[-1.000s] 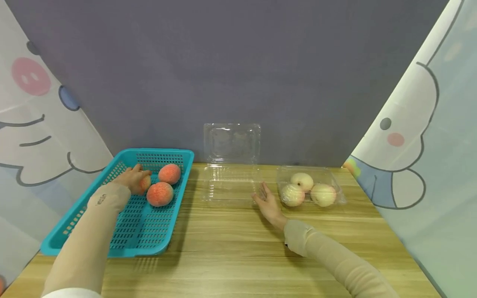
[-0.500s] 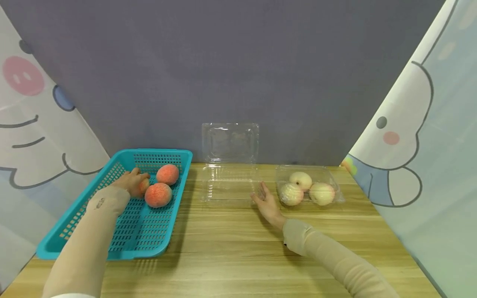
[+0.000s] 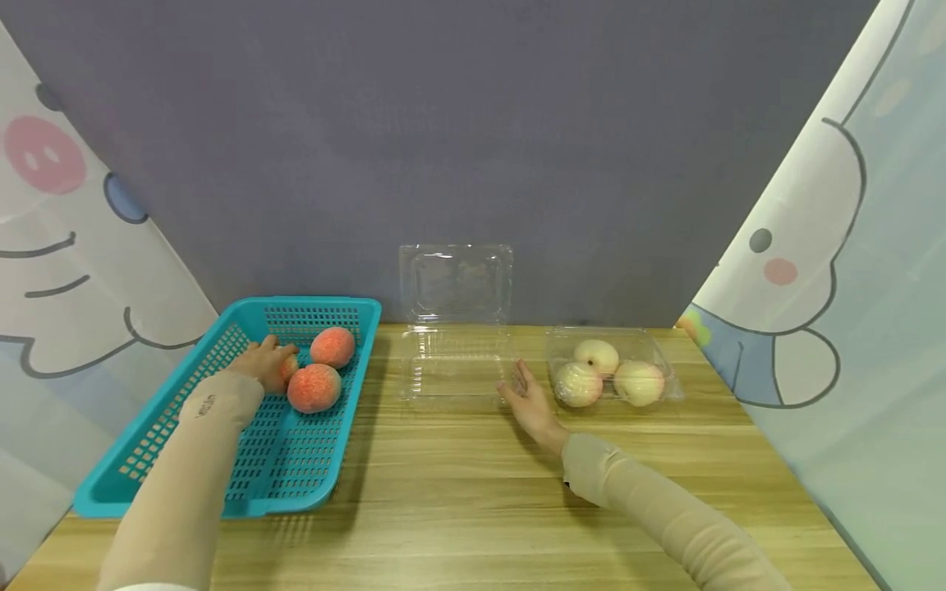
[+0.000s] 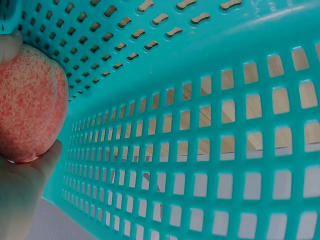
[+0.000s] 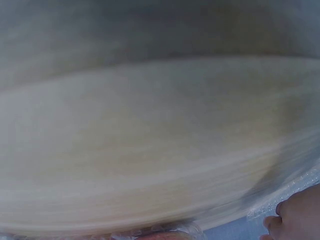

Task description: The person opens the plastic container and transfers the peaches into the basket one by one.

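Observation:
In the head view my left hand (image 3: 259, 363) reaches into the blue-green basket (image 3: 343, 435) and grips a reddish peach (image 3: 290, 367). The left wrist view shows fingers and thumb on both sides of this peach (image 4: 32, 105), close to the basket's slotted wall (image 4: 200, 115). Two more peaches (image 3: 314, 388) (image 3: 332, 347) lie to its right. My right hand (image 3: 535, 414), fingers extended and thumb apart, is at the right front corner of a clear plastic clamshell box (image 3: 458, 377), whose lid (image 3: 456, 283) stands raised. No fruit lies in that box.
Right of my right hand, another clear box (image 3: 658, 349) contains three pale peaches (image 3: 597, 358). Both boxes and the basket stand on a wooden table (image 3: 443, 492). A grey wall (image 3: 473, 148) rises behind, with cartoon-printed panels (image 3: 791, 328) at the sides.
My left hand has shifted slightly at the peach, which now sits closer to the other two in the basket. My right hand keeps its place beside the clamshell box.

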A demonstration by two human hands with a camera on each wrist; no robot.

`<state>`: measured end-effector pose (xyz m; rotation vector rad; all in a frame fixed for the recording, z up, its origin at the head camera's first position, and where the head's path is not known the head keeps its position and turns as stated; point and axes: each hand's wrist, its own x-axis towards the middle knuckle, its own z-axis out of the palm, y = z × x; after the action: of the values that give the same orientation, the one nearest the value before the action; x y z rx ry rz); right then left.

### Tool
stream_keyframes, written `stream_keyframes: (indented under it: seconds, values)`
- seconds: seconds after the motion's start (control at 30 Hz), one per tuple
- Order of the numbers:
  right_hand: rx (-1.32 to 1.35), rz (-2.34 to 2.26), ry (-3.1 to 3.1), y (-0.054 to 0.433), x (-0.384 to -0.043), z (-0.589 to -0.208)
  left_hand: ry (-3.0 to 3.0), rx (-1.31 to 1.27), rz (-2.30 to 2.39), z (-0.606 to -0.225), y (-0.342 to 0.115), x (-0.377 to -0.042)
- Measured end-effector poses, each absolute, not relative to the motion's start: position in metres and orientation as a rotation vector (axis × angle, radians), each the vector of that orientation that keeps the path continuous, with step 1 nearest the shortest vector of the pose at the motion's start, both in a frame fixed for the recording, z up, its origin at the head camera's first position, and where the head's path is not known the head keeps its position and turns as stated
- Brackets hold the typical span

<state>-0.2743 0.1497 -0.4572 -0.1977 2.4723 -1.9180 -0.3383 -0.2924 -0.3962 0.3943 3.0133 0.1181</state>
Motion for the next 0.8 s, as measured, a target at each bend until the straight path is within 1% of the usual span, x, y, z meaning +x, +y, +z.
stream_keyframes:
  seconds: [0.27, 0.53, 0.8]
  values:
    - [-0.211, -1.910, 2.417, 0.145, -0.257, -0.428, 3.024, 0.401, 0.107, -0.399, -0.294, -0.340]
    - [-0.190, -1.952, 2.427, 0.150, -0.271, -0.454, 3.012, 0.429, 0.085, -0.400, -0.294, -0.339]
    - [-0.254, -1.959, 2.495, 0.151, -0.272, -0.459, 2.988, 0.425, 0.116, -0.396, -0.291, -0.339]
